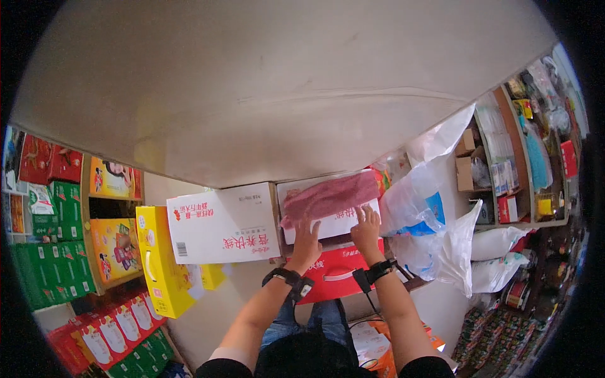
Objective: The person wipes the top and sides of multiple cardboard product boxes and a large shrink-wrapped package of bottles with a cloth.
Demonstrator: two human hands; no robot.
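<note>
A folded dark-pink cloth lies across the top of a white printed carton straight in front of me. My left hand reaches to the cloth's near-left edge, thumb and fingers apart; whether the fingertips press on the cloth cannot be made out. Palm down, my right hand is over the carton's right part, just below the cloth, with its fingers spread. Neither hand grips anything visible. Each wrist wears a black strap with a small device. Below my hands stands a red carton with a pale carry handle.
Another white carton adjoins on the left, beside a yellow handled box. Clear plastic bags and white sacks crowd the right. A large pale panel overhangs the far side. Stocked shelves flank both sides.
</note>
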